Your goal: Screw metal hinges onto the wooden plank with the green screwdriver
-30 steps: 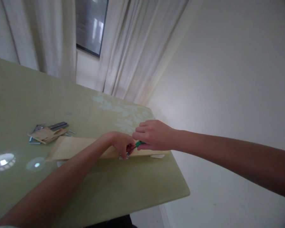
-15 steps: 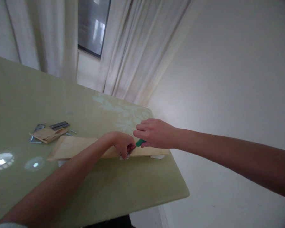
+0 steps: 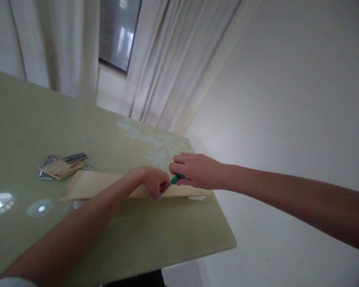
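A long pale wooden board (image 3: 95, 184) lies on the green table, raised a little on white pieces. My right hand (image 3: 194, 170) is wrapped round the green handle of a screwdriver (image 3: 176, 179), whose shaft slants down left to the board's near edge. Over that edge my left hand (image 3: 156, 181) is closed at the shaft's lower end. Its fingertips pinch a small shiny metal piece (image 3: 152, 196) against the board; most of that piece is hidden, and its kind is unclear.
Left of the board lies a small pile: a torn brown packet (image 3: 61, 169), dark metal strips (image 3: 75, 158) and several screws or pins (image 3: 46, 177). The table's (image 3: 179, 235) rounded corner is at right, beside a white wall (image 3: 287, 99). Curtains (image 3: 167, 59) hang behind.
My right hand has turned slightly on the screwdriver and shows more of the green handle. The left hand and the board stay in place.
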A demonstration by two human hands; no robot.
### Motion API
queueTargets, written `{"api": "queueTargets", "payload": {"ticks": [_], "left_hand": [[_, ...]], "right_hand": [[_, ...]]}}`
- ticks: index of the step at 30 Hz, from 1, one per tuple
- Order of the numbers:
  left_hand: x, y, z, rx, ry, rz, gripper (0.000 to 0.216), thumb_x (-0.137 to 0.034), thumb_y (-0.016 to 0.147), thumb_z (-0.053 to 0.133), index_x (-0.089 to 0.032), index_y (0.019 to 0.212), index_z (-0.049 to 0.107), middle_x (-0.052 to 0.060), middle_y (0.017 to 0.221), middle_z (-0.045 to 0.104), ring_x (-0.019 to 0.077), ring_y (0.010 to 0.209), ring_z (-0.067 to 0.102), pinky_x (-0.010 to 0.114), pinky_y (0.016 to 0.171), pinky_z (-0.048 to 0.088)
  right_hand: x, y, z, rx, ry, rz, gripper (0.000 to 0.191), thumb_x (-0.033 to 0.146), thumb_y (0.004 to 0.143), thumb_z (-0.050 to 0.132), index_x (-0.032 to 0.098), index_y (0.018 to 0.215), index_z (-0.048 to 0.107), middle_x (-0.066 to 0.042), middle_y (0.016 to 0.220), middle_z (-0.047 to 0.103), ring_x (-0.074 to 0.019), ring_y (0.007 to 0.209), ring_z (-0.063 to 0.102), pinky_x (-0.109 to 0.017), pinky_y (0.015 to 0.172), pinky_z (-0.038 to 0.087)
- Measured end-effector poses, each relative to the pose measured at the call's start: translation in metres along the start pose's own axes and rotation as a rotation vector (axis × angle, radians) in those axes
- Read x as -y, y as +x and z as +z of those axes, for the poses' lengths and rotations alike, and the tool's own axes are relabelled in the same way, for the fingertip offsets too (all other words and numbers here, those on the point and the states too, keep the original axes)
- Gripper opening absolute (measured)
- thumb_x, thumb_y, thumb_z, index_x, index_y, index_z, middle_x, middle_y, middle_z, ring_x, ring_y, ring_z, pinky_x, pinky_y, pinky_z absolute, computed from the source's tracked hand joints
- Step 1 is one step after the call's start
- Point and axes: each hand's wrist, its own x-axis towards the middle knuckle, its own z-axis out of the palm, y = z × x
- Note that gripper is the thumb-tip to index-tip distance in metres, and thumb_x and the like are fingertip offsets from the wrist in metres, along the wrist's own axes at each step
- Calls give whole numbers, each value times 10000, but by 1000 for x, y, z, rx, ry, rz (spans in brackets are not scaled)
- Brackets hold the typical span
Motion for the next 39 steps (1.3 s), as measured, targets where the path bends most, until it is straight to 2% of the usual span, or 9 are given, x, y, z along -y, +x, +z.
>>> {"api": "queueTargets", "payload": {"ticks": [5,7,10,16,21,27,30,34,39], "left_hand": [[1,-1,2,12,-7,7,209,-98,646,752,-199,799,650,-57,703,647,137,664,607,228,595,461],[1,-1,1,14,-13,9,207,-93,647,749,-199,797,655,-55,707,654,139,668,613,228,596,466],[1,-1,1,17,-18,12,192,-97,641,759,-197,773,662,-53,705,669,139,659,620,231,606,475],[1,0,1,-6,-18,2,199,-98,632,761,-194,789,684,-45,717,688,144,658,633,233,604,484],[2,2,2,-19,-12,2,196,-116,618,779,-197,771,686,-46,686,680,143,635,628,232,578,468],[0,3,3,-37,3,-16,189,-115,612,785,-191,755,686,-36,708,695,139,634,614,237,597,476],[0,3,3,-42,9,-26,192,-110,605,779,-192,760,702,-34,703,707,143,629,623,247,636,511],[-1,3,3,-44,15,-29,180,-127,599,789,-197,744,707,-37,679,702,141,618,625,250,644,527],[-4,2,3,-40,11,-34,157,-125,625,781,-182,740,692,-33,680,696,131,600,620,227,576,486]], "right_hand": [[2,2,1,-64,309,278,384,566,1040,565,194,1030,656,-42,857,715,-182,758,620,-286,669,381],[4,2,2,-16,252,401,532,663,1054,428,205,949,678,-53,764,702,-197,698,614,-296,627,339],[3,-1,3,66,53,483,593,729,1018,417,211,940,695,-86,748,705,-233,684,624,-310,612,300],[-10,-5,-1,-30,235,116,280,488,1021,625,242,1154,625,-64,1083,733,-208,947,653,-287,717,387],[-10,-2,2,21,170,426,496,637,1072,374,233,1021,658,-53,791,699,-216,709,604,-303,611,308],[-12,-5,-2,-34,311,113,230,385,1087,476,235,1204,605,-85,1150,724,-207,969,649,-306,784,429],[-13,-3,-4,-8,327,227,321,487,1069,505,238,1253,586,-55,989,740,-203,835,638,-294,708,400],[-10,0,-2,29,180,399,482,565,1107,313,236,1018,653,-39,785,706,-203,694,598,-301,619,301],[-7,-5,-4,-19,281,158,276,366,1103,394,226,1205,609,-76,1087,749,-209,939,655,-307,777,414]]}}
